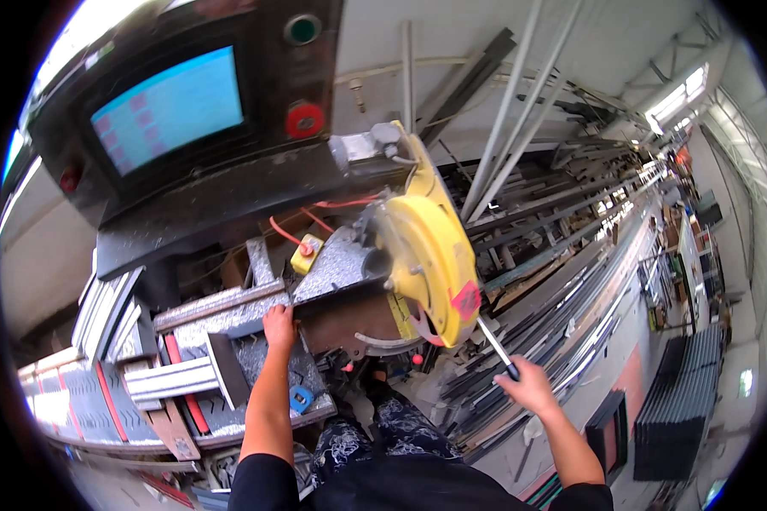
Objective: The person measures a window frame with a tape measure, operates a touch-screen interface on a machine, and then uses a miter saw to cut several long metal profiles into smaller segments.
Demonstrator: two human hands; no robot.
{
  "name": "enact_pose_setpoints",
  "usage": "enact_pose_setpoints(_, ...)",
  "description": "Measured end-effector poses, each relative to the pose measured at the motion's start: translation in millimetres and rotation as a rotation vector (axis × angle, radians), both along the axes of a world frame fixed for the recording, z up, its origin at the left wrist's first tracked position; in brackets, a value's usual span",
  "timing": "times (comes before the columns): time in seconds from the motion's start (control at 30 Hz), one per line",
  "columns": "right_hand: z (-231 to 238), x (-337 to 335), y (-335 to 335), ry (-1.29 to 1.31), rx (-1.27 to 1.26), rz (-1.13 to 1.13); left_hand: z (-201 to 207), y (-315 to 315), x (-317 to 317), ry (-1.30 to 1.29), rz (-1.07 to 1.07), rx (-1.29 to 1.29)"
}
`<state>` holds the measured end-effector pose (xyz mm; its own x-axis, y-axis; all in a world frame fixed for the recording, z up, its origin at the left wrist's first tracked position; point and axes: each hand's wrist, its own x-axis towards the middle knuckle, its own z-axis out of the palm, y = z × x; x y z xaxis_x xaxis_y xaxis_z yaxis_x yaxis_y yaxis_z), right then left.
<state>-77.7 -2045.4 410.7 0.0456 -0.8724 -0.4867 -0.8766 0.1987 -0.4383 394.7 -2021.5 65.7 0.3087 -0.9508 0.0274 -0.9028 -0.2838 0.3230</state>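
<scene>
A yellow miter saw [426, 255] with a rounded blade guard stands in front of me, tilted in this view. My right hand [527, 385] is closed round the black grip at the end of the saw's handle [493, 338]. At the right end of a long metal profile [222, 308], just left of the saw, my left hand [279, 328] is closed with its fingers over the edge. Its fingertips are partly hidden. The blade is mostly covered by the guard.
A control panel with a lit screen [170, 111] and a red button [304, 121] stands behind the bench. A blue tape measure [300, 399] lies near the bench edge. Metal offcuts [175, 379] are at left. Long profiles [520, 332] fill the floor at right, beside stacked dark panels [677, 409].
</scene>
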Motion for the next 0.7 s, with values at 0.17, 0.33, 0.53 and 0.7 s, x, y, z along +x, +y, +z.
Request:
enact_pose_setpoints(0.17,-82,-27,15,0.034,0.062,-0.048,2,-3,-1,-0.04,-0.028,-0.011)
enact_pose_setpoints(0.33,-103,-28,20,0.083,-0.058,0.004,-7,-2,2,-0.014,-0.029,0.019)
enact_pose_setpoints(0.53,-121,-34,26,0.083,-0.074,0.011,-6,-4,4,-0.016,-0.039,0.028)
enact_pose_setpoints(0.7,-129,-37,31,0.059,-0.073,-0.019,3,-3,-2,0.0,-0.078,-0.026)
